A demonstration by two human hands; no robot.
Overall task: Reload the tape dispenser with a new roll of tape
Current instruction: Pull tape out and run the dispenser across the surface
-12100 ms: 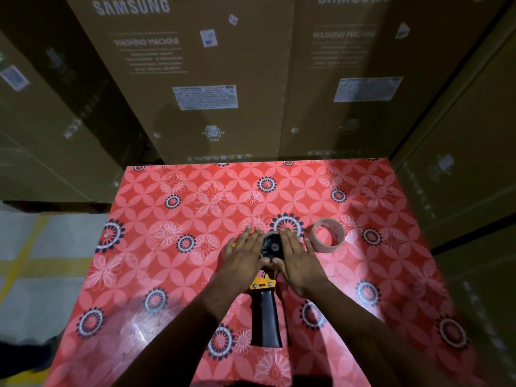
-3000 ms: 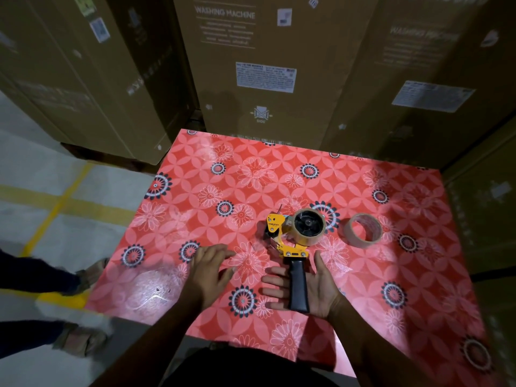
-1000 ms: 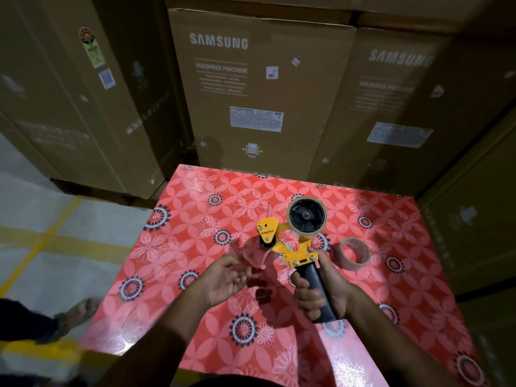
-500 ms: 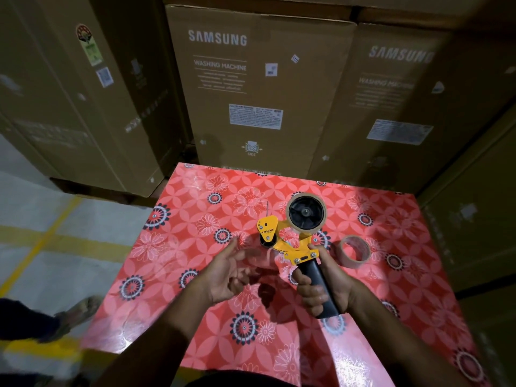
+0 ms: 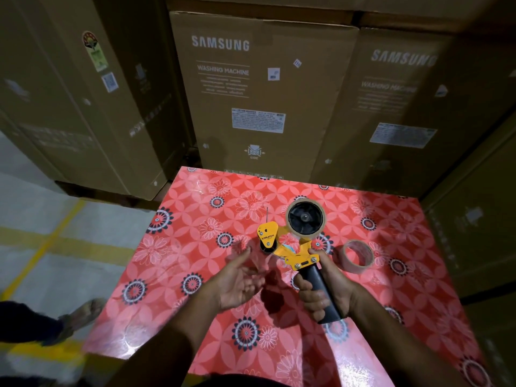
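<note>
Far left of both hands, a sandalled foot [image 5: 79,317] shows at the frame edge, the rest of that person cut off. The left hand [image 5: 237,280] is palm-up with fingers loosely spread, and it is blurred; a clear strip seems to lie at its fingertips, but I cannot tell if it pinches it. The right hand [image 5: 325,291] clenches the black handle of the yellow tape dispenser [image 5: 290,247], with 1 tape roll [image 5: 305,217] on its hub beyond the knuckles, and 1 spare ring of tape [image 5: 358,256] lies on the red floral table [image 5: 195,247] just right of this hand.
</note>
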